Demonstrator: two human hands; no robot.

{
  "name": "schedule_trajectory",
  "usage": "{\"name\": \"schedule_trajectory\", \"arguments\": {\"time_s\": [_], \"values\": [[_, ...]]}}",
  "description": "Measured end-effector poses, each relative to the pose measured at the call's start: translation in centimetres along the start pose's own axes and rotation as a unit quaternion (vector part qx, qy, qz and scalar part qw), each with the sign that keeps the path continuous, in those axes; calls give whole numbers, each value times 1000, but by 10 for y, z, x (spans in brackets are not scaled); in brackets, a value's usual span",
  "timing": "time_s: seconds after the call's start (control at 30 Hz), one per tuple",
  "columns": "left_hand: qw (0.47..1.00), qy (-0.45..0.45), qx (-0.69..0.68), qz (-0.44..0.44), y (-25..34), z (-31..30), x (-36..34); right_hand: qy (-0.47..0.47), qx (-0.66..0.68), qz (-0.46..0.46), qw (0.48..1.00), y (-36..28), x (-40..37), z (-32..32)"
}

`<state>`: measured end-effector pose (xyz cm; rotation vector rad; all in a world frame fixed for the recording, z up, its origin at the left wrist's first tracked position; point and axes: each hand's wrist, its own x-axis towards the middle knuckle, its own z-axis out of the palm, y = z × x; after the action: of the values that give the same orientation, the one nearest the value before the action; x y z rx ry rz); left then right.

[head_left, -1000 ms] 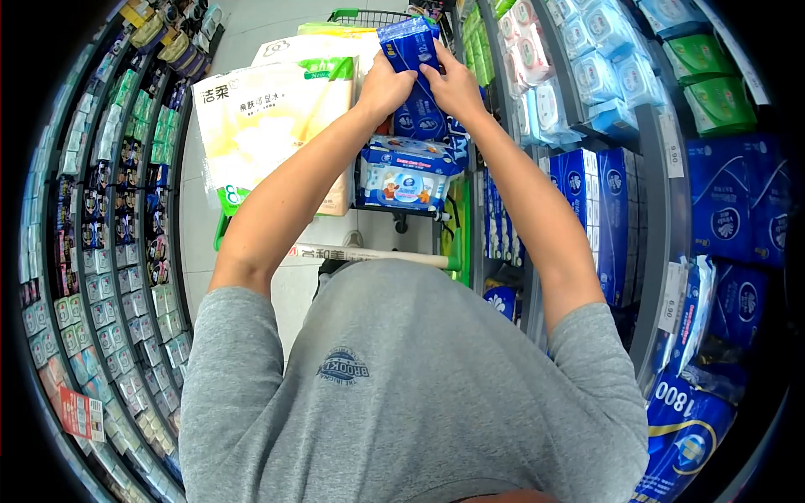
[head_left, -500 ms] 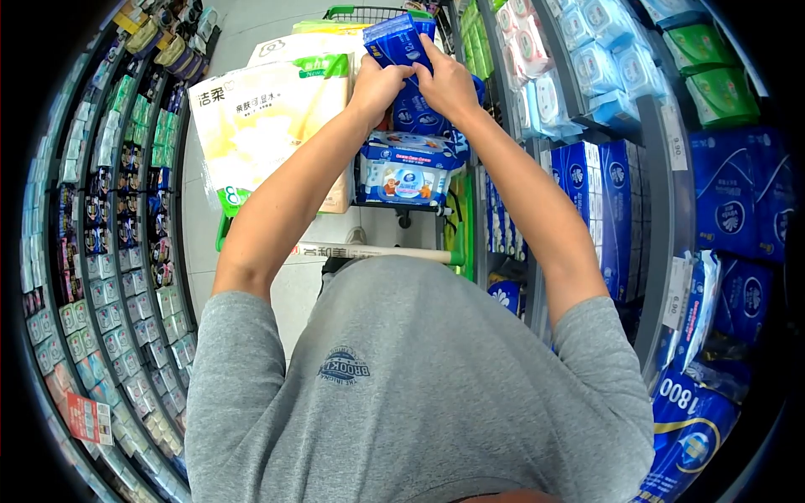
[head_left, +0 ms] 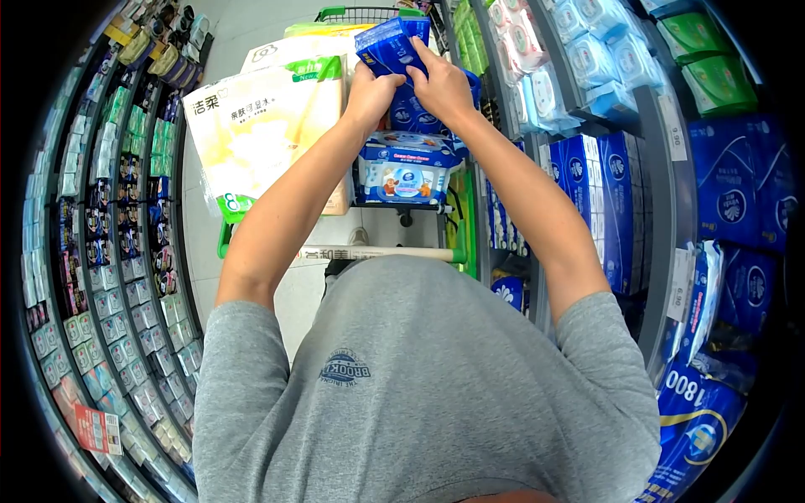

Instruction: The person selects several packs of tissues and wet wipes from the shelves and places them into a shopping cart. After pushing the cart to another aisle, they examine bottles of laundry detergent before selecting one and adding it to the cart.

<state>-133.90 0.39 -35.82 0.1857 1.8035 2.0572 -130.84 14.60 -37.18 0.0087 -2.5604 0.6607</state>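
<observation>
Both my hands grip one small dark blue pack [head_left: 387, 46] above the shopping cart. My left hand [head_left: 375, 94] holds its left and lower side, and my right hand [head_left: 444, 88] wraps its right side, with the thumbs close together at the near edge. Beneath my hands lies another blue pack [head_left: 412, 116]. Nearer to me, a white and blue wipes pack [head_left: 401, 180] with cartoon bears sits in the cart. Left of my forearm stands a large cream and yellow tissue package [head_left: 268, 126] with green corners.
The cart's handle [head_left: 377, 252] crosses in front of my body, between green side parts. A shelf of small packs [head_left: 126, 293] runs along the left. On the right, shelves hold wipes [head_left: 597, 63], blue boxed packs [head_left: 619, 210] and large blue packages [head_left: 729, 201].
The blue pack and both hands have shifted slightly left in view. The grip looks the same. The right shelves and the text on the cart handle have shifted a little.
</observation>
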Motion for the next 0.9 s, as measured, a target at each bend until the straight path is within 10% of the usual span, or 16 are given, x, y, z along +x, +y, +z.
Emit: {"name": "schedule_trajectory", "arguments": {"time_s": [0.9], "values": [[997,72,34,12,-38,12,-19,-118,139,131,975,23,-48,13]]}}
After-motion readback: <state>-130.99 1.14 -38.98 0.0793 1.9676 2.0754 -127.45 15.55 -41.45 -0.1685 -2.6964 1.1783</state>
